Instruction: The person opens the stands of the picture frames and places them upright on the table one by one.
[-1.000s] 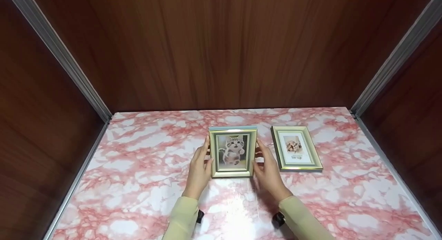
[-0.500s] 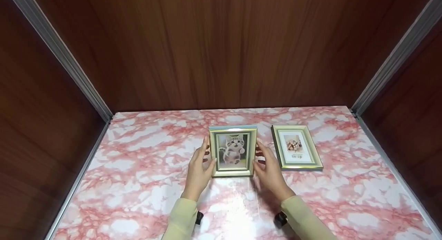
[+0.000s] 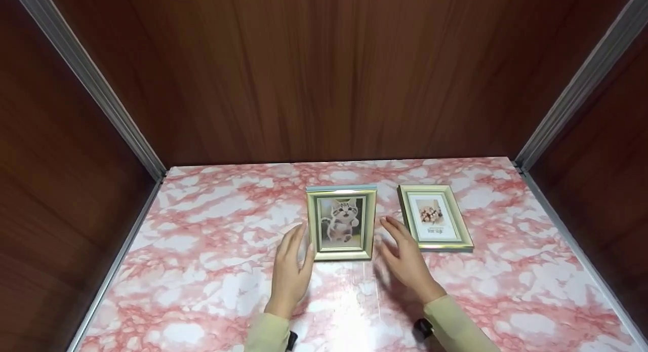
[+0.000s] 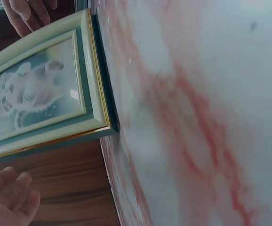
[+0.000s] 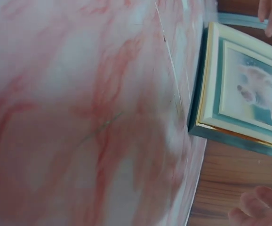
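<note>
A picture frame with a kitten photo [image 3: 340, 223] stands upright on the table, its cream and gold border facing me. Just left of it is my left hand [image 3: 291, 273], fingers extended and apart from the border or barely near it. On the other side my right hand [image 3: 407, 258] is held off the frame with loosely spread fingers, holding nothing. Both wrist views show the kitten frame [image 4: 46, 84] standing on its bottom edge. A second picture frame with a flower bouquet print [image 3: 435, 218] lies face up to the right, close to my right fingers.
The table [image 3: 202, 291] has a pink and white marbled top. Dark wood panels [image 3: 324, 73] rise behind it and at both sides, with grey metal rails [image 3: 96, 88] along the corners.
Both hands have let go of the kitten frame and drawn back toward me, the right one also shifting right. The kitten frame stays standing and the bouquet frame has not moved.
</note>
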Motion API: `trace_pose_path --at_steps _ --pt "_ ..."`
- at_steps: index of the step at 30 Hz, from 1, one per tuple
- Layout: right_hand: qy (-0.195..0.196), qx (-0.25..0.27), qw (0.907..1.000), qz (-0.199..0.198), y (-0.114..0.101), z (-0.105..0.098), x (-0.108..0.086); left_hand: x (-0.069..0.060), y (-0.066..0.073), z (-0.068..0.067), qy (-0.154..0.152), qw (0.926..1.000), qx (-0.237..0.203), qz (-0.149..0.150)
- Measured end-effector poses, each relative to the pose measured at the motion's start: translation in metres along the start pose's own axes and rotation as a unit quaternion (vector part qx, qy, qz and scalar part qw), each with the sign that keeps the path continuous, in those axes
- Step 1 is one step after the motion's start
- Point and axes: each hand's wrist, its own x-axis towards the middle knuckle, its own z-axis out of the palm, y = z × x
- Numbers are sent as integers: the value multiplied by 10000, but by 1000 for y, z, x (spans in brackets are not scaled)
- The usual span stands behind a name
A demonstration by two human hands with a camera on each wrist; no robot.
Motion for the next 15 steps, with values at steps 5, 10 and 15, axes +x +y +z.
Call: trace_pose_path --at_steps 5,10,15 --pt "-169 -363 9991 171 2 -9 -7 -10 9 0 -162 9996 24 218" --pt "-323 -686 9969 201 2 -16 -16 -16 17 3 -359 9978 176 522" --pt "-434 -1109 9929 84 3 -21 -22 -18 26 8 -490 9943 291 906"
